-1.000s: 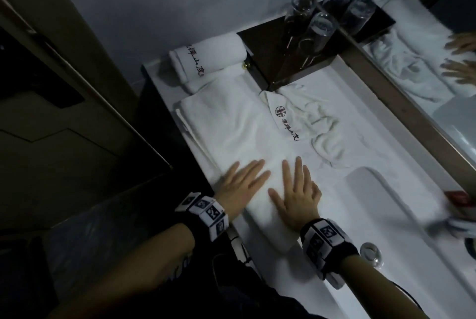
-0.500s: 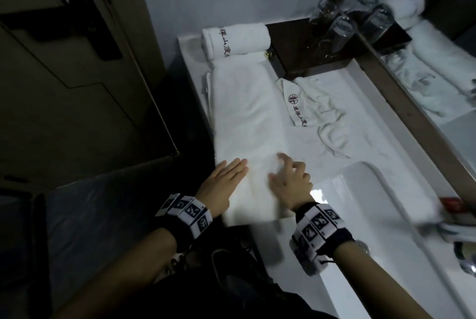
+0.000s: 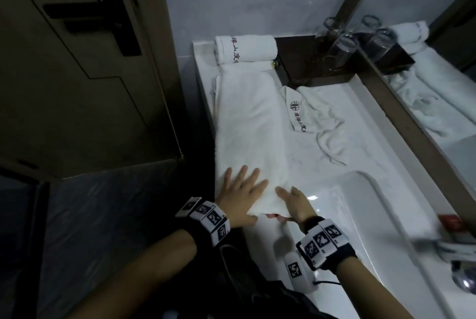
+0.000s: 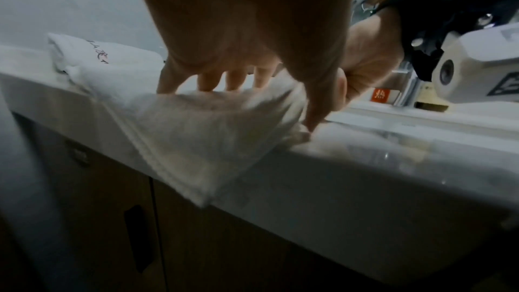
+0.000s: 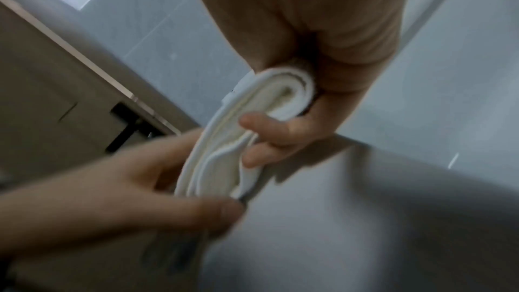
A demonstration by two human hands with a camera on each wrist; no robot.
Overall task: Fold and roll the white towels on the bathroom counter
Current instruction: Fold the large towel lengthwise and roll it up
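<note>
Running along the wall is a glossy white bathroom counter point(image 3: 334, 153) with a sunken basin, and a long folded white towel point(image 3: 251, 125) lies lengthwise on its left side, the near end hanging just past the front edge. At the far end sits a rolled white towel with dark lettering point(image 3: 246, 49), and a crumpled white towel with a round logo point(image 3: 316, 115) is just right of the long one. Left hand point(image 3: 240, 193) lies flat on top, fingers straight and spread, thumb tucked under the hem. Right hand point(image 3: 296, 204) has its fingers curled round the near end, which is curling into a roll.
</note>
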